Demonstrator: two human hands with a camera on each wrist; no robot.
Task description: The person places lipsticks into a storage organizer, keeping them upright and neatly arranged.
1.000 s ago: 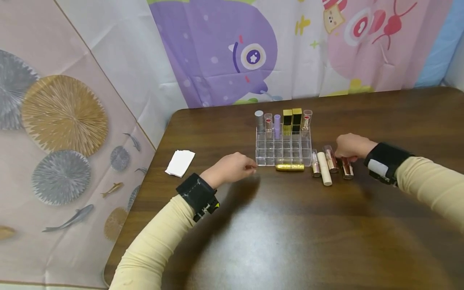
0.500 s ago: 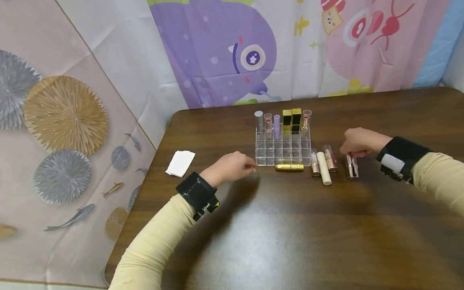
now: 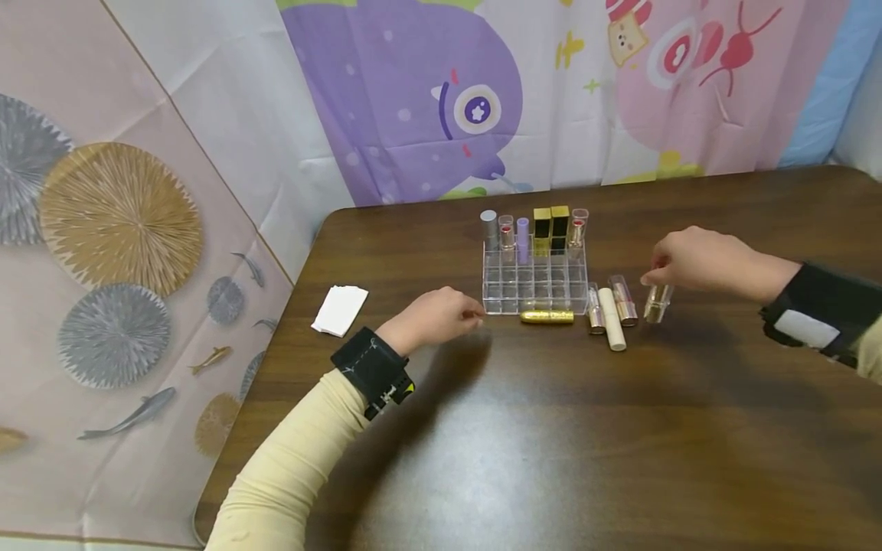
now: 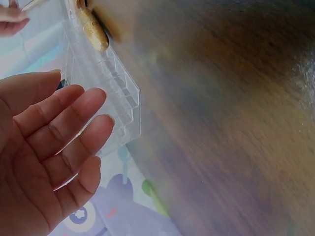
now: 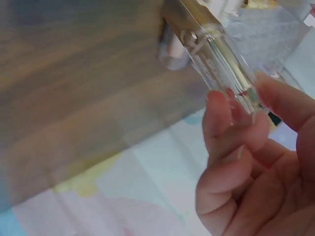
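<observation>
In the head view my right hand (image 3: 710, 264) pinches a clear-cased lipstick (image 3: 658, 304) above the table. In the right wrist view, thumb and fingers grip the transparent end of this lipstick (image 5: 221, 59); its metallic end points away. My left hand (image 3: 432, 317) holds nothing, its fingers loosely bent in the left wrist view, beside the front left corner of a clear tiered organizer (image 3: 534, 287). Lying along the organizer's front is a gold tube (image 3: 547, 317). A clear-cased lipstick (image 3: 596, 310), a cream tube (image 3: 612, 320) and another lipstick (image 3: 623, 300) lie to its right.
Across the organizer's back row stand a silver-capped tube (image 3: 489, 229), a lilac tube (image 3: 523, 237), black-and-gold lipsticks (image 3: 551, 229) and clear-cased ones (image 3: 579, 229). White sheets (image 3: 341, 310) lie at the table's left. A patterned curtain (image 3: 413, 99) hangs behind.
My right hand has shifted right and lifted a lipstick from beside the others on the table, tilting it. The left hand stays in place.
</observation>
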